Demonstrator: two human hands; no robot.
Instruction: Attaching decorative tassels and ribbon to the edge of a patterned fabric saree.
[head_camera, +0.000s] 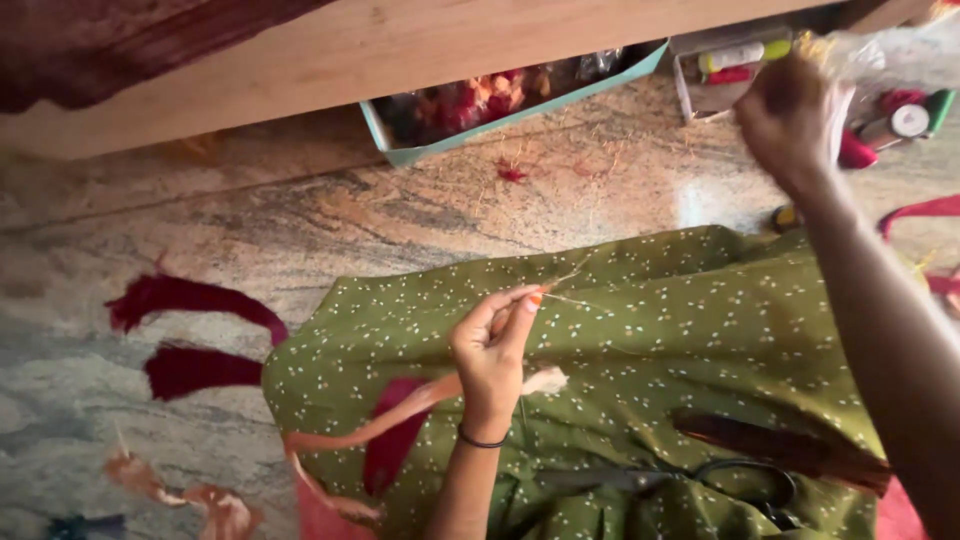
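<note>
Speckled stone floor (330, 225) stretches under everything in the head view, with a pale wooden board (400, 50) running across the top and a teal tray (400, 150) of red and orange scraps tucked beneath it. Spread across the lap lies a green cloth with small white dots (700, 330). The left hand (492, 352) hovers over it, thumb and forefinger pressed together, pinching a fine pale thread (565, 285) that runs up and to the right from the fingertips. Below that hand's wrist an orange ribbon (380, 420) trails leftward over the cloth, and a dark red scrap (395, 440) lies just under it. The right hand (790, 120) is raised well apart, blurred, its fingers bunched close; whether they grip the thread's far end I cannot tell. Behind those fingers sits an open box of small spools (730, 60). Black-handled scissors (740, 485) rest on the cloth below, beside a dark brown strip (780, 450). Dark red fabric pieces (190, 300) lie on the floor, left of the cloth.
</note>
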